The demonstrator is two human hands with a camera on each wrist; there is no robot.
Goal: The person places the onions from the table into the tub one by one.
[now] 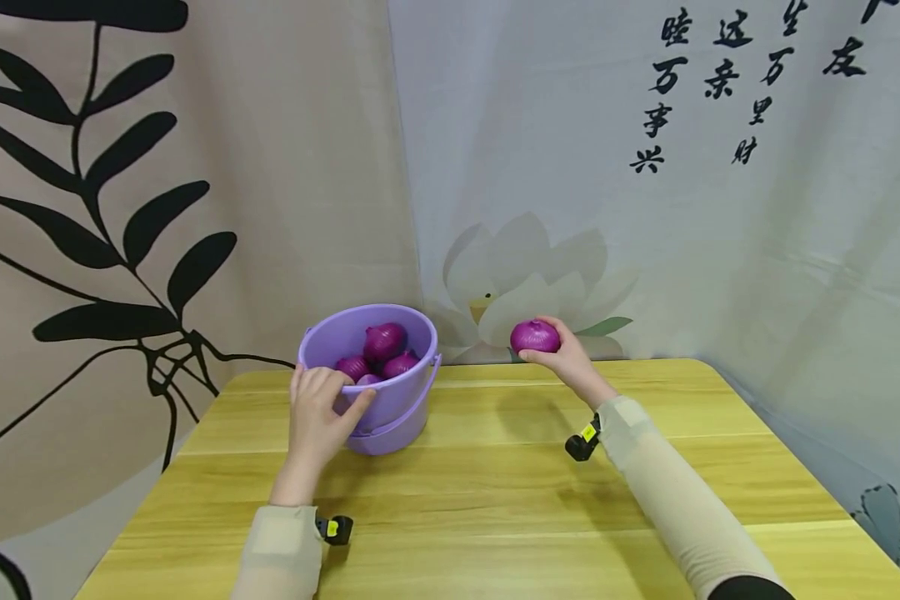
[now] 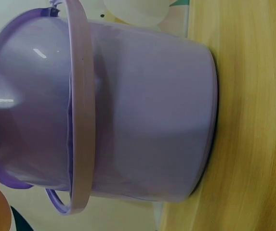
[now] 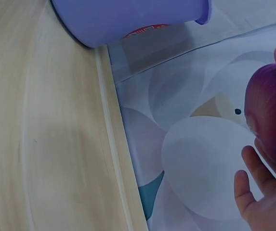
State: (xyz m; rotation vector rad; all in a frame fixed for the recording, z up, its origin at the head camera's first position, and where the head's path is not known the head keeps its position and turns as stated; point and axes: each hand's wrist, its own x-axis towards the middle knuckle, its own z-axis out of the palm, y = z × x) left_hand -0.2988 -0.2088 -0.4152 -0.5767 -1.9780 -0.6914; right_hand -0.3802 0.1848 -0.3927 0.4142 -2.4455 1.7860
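Observation:
A purple bucket (image 1: 393, 429) stands near the back left of the table, its handle hanging down the side. Inside it lie several red onions (image 1: 385, 342). My left hand (image 1: 318, 408) grips the near rim, with the thumb along the outer wall. Most of that hand is out of the left wrist view, where the bucket wall (image 2: 152, 110) fills much of the picture. To the bucket's right, above the table's back edge, my right hand (image 1: 570, 360) holds another red onion (image 1: 534, 337) between thumb and fingers. The right wrist view shows this onion (image 3: 272, 115) at its right edge, clear of the table.
The wooden table (image 1: 540, 517) spreads in front of both arms. Close behind its back edge hangs a pale cloth (image 1: 570, 125) with a printed flower and dark characters. A dark leaf print (image 1: 105, 321) covers the cloth at left.

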